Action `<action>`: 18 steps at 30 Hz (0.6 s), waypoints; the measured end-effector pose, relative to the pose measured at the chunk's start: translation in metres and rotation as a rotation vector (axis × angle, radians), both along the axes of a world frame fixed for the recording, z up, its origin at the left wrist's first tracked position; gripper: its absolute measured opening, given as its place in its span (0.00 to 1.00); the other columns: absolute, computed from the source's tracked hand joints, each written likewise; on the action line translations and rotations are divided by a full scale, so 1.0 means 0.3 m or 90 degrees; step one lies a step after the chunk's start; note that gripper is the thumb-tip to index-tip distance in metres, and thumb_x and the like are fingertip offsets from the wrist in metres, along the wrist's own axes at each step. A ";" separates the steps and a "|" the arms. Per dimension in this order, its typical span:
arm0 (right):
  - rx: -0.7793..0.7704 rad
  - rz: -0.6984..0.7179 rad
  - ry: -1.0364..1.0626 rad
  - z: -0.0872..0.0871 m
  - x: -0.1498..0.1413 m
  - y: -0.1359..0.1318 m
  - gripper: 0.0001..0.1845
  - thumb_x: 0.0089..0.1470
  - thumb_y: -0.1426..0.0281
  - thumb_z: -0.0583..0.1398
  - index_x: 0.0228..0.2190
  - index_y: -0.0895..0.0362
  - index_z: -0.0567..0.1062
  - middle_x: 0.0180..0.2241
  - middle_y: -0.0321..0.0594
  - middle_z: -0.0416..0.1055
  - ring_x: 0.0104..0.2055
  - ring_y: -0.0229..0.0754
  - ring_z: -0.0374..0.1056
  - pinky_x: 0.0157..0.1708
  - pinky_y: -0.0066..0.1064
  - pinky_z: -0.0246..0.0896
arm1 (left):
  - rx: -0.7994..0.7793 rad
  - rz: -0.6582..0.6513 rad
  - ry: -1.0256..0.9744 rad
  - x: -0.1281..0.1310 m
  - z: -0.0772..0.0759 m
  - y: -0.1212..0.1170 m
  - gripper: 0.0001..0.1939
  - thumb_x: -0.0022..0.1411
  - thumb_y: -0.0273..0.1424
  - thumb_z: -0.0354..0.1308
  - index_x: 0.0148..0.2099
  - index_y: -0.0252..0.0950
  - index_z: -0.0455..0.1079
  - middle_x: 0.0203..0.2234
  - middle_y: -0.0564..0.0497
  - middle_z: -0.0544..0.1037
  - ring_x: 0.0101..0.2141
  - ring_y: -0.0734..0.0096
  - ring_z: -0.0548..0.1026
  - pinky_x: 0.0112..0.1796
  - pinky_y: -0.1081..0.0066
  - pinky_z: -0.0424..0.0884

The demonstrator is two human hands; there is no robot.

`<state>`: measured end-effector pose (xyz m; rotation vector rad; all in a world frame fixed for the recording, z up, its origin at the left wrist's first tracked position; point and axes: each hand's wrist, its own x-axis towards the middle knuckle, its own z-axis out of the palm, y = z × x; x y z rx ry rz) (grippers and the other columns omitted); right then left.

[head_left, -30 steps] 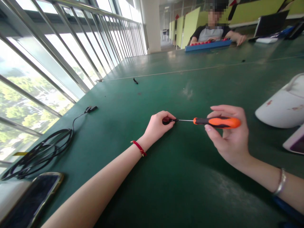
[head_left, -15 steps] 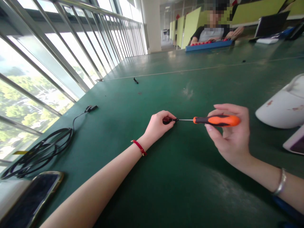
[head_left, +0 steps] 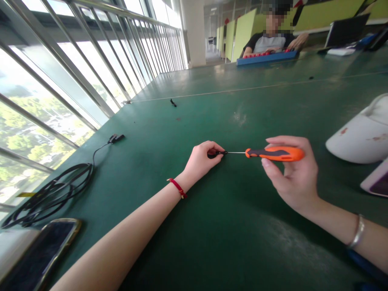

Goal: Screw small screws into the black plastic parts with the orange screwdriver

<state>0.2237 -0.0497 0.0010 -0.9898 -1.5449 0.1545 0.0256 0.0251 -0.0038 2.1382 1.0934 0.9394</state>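
My left hand (head_left: 201,160) rests on the green table (head_left: 212,226) with its fingers pinched round a small black and red part (head_left: 212,153), mostly hidden by the fingers. My right hand (head_left: 291,173) grips the orange and black handle of a thin screwdriver (head_left: 274,153), held level. Its metal tip meets the small part at my left fingertips. A red cord circles my left wrist and a silver bangle my right.
A coiled black cable (head_left: 54,190) and a phone (head_left: 42,254) lie at the left near the window railing. A white curved housing (head_left: 360,133) sits at the right edge. Another person (head_left: 273,38) sits far across the table behind a blue tray (head_left: 266,57).
The screwdriver handle has turned slightly in my right fingers. Both hands stay in place. The far person's hand has shifted a little.
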 end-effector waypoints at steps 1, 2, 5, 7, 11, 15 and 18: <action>0.005 0.015 0.015 -0.003 0.002 0.005 0.19 0.46 0.72 0.62 0.42 0.50 0.67 0.35 0.39 0.66 0.35 0.42 0.66 0.37 0.39 0.65 | 0.001 -0.001 -0.001 0.000 0.000 0.000 0.06 0.54 0.24 0.57 0.36 0.32 0.73 0.32 0.49 0.77 0.32 0.74 0.73 0.35 0.72 0.72; 0.000 0.032 0.022 -0.002 0.004 0.007 0.22 0.45 0.72 0.62 0.44 0.50 0.66 0.34 0.39 0.66 0.34 0.42 0.66 0.35 0.39 0.65 | 0.001 -0.002 -0.002 0.000 0.000 0.000 0.06 0.54 0.24 0.57 0.36 0.33 0.73 0.32 0.49 0.77 0.32 0.73 0.73 0.35 0.72 0.72; -0.050 0.042 -0.019 0.012 0.002 -0.001 0.17 0.47 0.72 0.61 0.41 0.50 0.67 0.27 0.35 0.65 0.27 0.38 0.64 0.28 0.34 0.64 | -0.001 0.000 -0.004 0.000 0.002 -0.002 0.06 0.55 0.25 0.57 0.36 0.33 0.73 0.32 0.49 0.77 0.32 0.73 0.73 0.35 0.71 0.72; -0.074 0.022 -0.055 0.023 -0.004 -0.014 0.10 0.49 0.71 0.60 0.36 0.51 0.69 0.22 0.33 0.65 0.22 0.36 0.63 0.23 0.32 0.61 | 0.000 0.001 -0.004 0.001 0.003 -0.004 0.06 0.55 0.24 0.57 0.36 0.33 0.73 0.32 0.49 0.77 0.32 0.73 0.73 0.35 0.71 0.72; -0.064 0.018 -0.057 0.025 -0.011 -0.022 0.08 0.50 0.72 0.60 0.35 0.51 0.70 0.21 0.32 0.65 0.21 0.35 0.63 0.22 0.31 0.59 | 0.004 0.003 0.001 0.002 0.005 -0.004 0.07 0.54 0.24 0.57 0.36 0.33 0.74 0.32 0.49 0.77 0.32 0.74 0.73 0.35 0.72 0.72; 0.009 0.014 0.000 0.011 -0.003 -0.004 0.18 0.46 0.74 0.62 0.41 0.51 0.68 0.31 0.36 0.66 0.30 0.38 0.66 0.32 0.35 0.65 | 0.008 0.003 0.002 0.002 0.003 -0.003 0.06 0.54 0.24 0.57 0.36 0.32 0.73 0.32 0.49 0.77 0.32 0.74 0.73 0.35 0.72 0.72; -0.029 0.027 -0.023 0.015 0.001 -0.001 0.16 0.47 0.73 0.61 0.40 0.51 0.68 0.26 0.34 0.64 0.26 0.37 0.64 0.26 0.33 0.62 | 0.012 0.000 0.004 0.001 0.001 -0.002 0.06 0.54 0.25 0.57 0.36 0.33 0.73 0.32 0.49 0.77 0.32 0.73 0.73 0.35 0.71 0.72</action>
